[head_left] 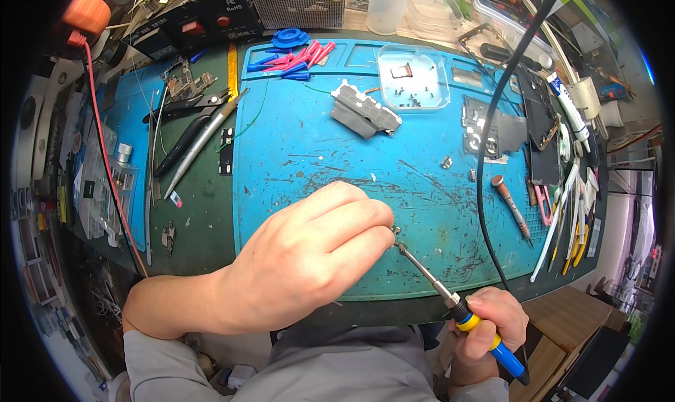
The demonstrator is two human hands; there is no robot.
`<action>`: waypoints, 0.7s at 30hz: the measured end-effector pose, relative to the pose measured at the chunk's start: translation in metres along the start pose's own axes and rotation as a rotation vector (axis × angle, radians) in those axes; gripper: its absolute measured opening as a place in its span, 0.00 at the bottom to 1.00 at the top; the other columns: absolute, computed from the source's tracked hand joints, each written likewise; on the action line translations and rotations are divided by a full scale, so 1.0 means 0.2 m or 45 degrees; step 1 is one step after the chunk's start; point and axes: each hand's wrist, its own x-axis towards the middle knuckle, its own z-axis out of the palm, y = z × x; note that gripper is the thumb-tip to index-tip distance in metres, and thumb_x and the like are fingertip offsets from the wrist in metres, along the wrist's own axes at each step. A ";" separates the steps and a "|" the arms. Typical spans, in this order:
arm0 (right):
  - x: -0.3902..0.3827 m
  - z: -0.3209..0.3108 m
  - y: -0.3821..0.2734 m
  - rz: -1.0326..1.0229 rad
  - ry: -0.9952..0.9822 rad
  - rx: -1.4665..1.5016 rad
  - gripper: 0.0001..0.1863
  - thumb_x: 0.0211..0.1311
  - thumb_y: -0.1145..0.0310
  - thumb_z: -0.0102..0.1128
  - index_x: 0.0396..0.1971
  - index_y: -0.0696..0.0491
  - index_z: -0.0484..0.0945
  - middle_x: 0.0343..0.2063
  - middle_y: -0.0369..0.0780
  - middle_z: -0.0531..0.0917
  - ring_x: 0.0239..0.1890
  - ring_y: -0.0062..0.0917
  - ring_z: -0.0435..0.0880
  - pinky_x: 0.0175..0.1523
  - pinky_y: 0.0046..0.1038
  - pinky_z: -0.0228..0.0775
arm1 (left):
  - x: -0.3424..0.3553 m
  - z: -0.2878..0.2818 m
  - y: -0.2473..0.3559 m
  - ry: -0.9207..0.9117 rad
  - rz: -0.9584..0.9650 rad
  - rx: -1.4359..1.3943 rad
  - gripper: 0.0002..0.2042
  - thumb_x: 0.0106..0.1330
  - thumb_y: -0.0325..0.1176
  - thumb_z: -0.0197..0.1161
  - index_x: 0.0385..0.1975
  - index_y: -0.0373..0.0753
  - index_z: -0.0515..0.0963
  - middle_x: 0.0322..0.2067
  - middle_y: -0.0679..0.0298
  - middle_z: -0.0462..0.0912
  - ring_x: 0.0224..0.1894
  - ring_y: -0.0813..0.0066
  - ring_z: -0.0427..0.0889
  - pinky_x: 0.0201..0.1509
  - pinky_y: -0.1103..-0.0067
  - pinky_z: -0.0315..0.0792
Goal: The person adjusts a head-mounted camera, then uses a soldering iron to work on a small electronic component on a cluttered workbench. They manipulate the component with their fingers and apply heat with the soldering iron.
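My right hand [490, 326] grips a soldering iron [437, 285] by its blue and yellow handle. The iron's tip points up and left, toward the fingertips of my left hand. Over the lower middle of the blue mat, my left hand [309, 254] is closed with its fingers curled together. A tiny metal piece [396, 231] shows at its fingertips, right beside the iron's tip. Whether the fingers pinch that piece is hidden behind them. Farther back on the blue work mat [302, 135] lies a grey metal-and-black phone part [362, 111].
A clear tray [436, 99] of small screws stands at the back. A black cable [481, 191] hangs down the right side. A screwdriver [512, 208] lies right of the iron; tweezers [200, 145] lie left. Pink and blue cone tips [302, 59] are at the back.
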 end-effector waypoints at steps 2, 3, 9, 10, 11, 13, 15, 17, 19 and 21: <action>-0.01 0.00 -0.01 0.035 0.013 -0.035 0.20 0.80 0.52 0.59 0.42 0.57 0.84 0.23 0.39 0.83 0.19 0.20 0.80 0.28 0.22 0.72 | 0.00 0.00 0.00 0.002 0.001 0.000 0.14 0.54 0.24 0.70 0.41 0.29 0.84 0.45 0.54 0.87 0.44 0.55 0.86 0.49 0.67 0.82; -0.02 0.00 -0.01 0.052 0.020 -0.051 0.20 0.80 0.52 0.58 0.42 0.57 0.83 0.24 0.40 0.82 0.19 0.20 0.80 0.28 0.22 0.72 | 0.00 0.00 0.00 0.004 0.001 0.001 0.14 0.54 0.24 0.70 0.41 0.29 0.84 0.45 0.54 0.87 0.44 0.55 0.86 0.48 0.67 0.82; -0.03 0.00 0.00 0.026 0.068 -0.013 0.21 0.82 0.52 0.56 0.41 0.57 0.82 0.23 0.39 0.81 0.19 0.20 0.80 0.26 0.21 0.70 | 0.00 0.01 -0.01 0.048 0.024 0.079 0.14 0.53 0.22 0.76 0.40 0.32 0.84 0.43 0.56 0.87 0.42 0.57 0.86 0.45 0.68 0.82; -0.03 0.00 0.00 0.023 0.066 0.000 0.20 0.81 0.52 0.57 0.41 0.57 0.82 0.23 0.39 0.81 0.19 0.20 0.80 0.27 0.22 0.71 | 0.00 0.01 -0.01 0.059 0.029 0.108 0.14 0.53 0.21 0.77 0.40 0.32 0.85 0.42 0.57 0.87 0.41 0.58 0.86 0.44 0.69 0.82; -0.03 0.00 0.01 0.020 0.064 0.013 0.20 0.81 0.52 0.57 0.42 0.57 0.82 0.23 0.39 0.81 0.19 0.20 0.80 0.27 0.22 0.71 | 0.00 0.02 0.00 0.059 0.015 0.113 0.14 0.54 0.21 0.78 0.40 0.33 0.85 0.42 0.57 0.86 0.40 0.58 0.86 0.43 0.69 0.82; -0.03 0.00 0.01 0.004 0.047 0.017 0.20 0.81 0.52 0.58 0.42 0.56 0.83 0.23 0.39 0.82 0.20 0.20 0.81 0.28 0.23 0.72 | -0.02 0.03 0.02 0.059 -0.015 0.126 0.14 0.54 0.22 0.80 0.40 0.33 0.85 0.40 0.58 0.85 0.39 0.59 0.85 0.42 0.69 0.81; -0.02 0.00 0.01 -0.019 0.015 -0.008 0.20 0.80 0.51 0.60 0.43 0.56 0.83 0.23 0.38 0.83 0.20 0.21 0.81 0.29 0.24 0.73 | -0.03 0.04 0.04 0.059 -0.051 0.106 0.14 0.55 0.22 0.80 0.40 0.33 0.85 0.39 0.58 0.85 0.38 0.59 0.85 0.40 0.68 0.80; -0.02 0.00 0.00 -0.006 0.009 0.004 0.20 0.80 0.51 0.61 0.43 0.55 0.84 0.23 0.37 0.83 0.21 0.21 0.82 0.30 0.25 0.74 | -0.04 0.04 0.05 0.060 -0.069 0.084 0.14 0.56 0.22 0.80 0.40 0.33 0.84 0.39 0.58 0.85 0.38 0.59 0.85 0.40 0.68 0.79; 0.00 0.01 -0.01 -0.004 0.001 -0.004 0.20 0.79 0.50 0.62 0.44 0.55 0.84 0.22 0.37 0.83 0.21 0.22 0.82 0.31 0.25 0.75 | -0.04 0.05 0.05 0.067 -0.070 0.064 0.14 0.56 0.22 0.80 0.40 0.33 0.84 0.39 0.58 0.85 0.38 0.59 0.85 0.39 0.68 0.79; 0.01 0.01 -0.01 -0.010 -0.008 -0.028 0.21 0.79 0.50 0.62 0.43 0.55 0.85 0.21 0.37 0.83 0.21 0.22 0.83 0.31 0.25 0.75 | -0.04 0.05 0.05 0.066 -0.082 0.057 0.14 0.56 0.22 0.80 0.40 0.33 0.84 0.40 0.58 0.84 0.38 0.59 0.85 0.40 0.68 0.79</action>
